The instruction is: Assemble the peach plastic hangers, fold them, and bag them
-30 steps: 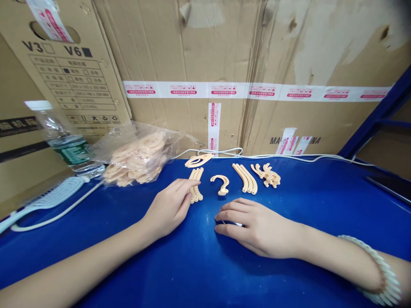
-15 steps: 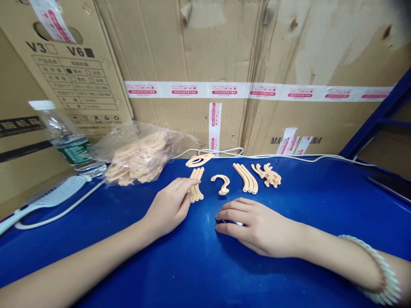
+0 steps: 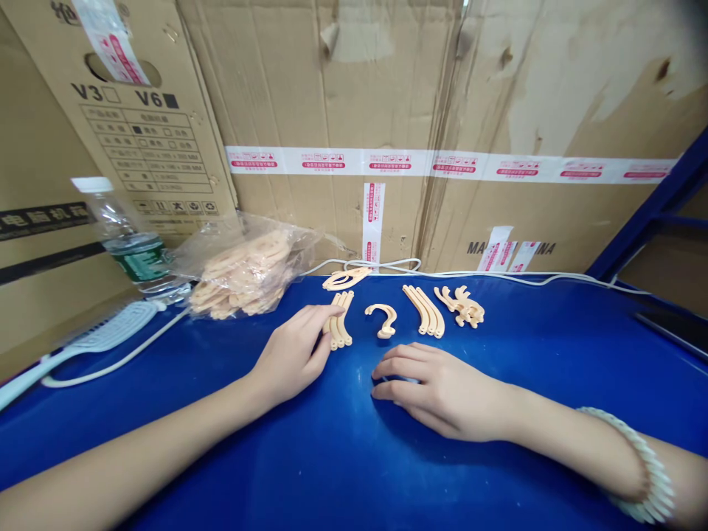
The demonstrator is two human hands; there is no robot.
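Note:
My left hand (image 3: 296,346) lies on the blue table with its fingers stretched out. Its fingertips rest over several peach-coloured curved plastic strips (image 3: 345,317) standing side by side, without gripping them. To the right of these strips is a single peach plastic hook (image 3: 387,318). My right hand (image 3: 436,383) hovers or rests just in front of the hook, palm down, fingers loosely bent and apart, nothing in them. Beyond it lie another row of curved strips (image 3: 425,311) and a small pile of peach hooks (image 3: 467,308). A folded peach hanger (image 3: 346,278) is at the back.
A clear bag of peach plastic pieces (image 3: 243,273) sits at the back left, beside a water bottle (image 3: 136,254) and a light blue hairbrush (image 3: 113,332). A white cable (image 3: 498,273) runs along the cardboard wall (image 3: 310,221) behind the blue table (image 3: 332,457).
The whole view has shifted slightly, mostly rightward at the left side. Both hands and the plastic parts keep their places on the table.

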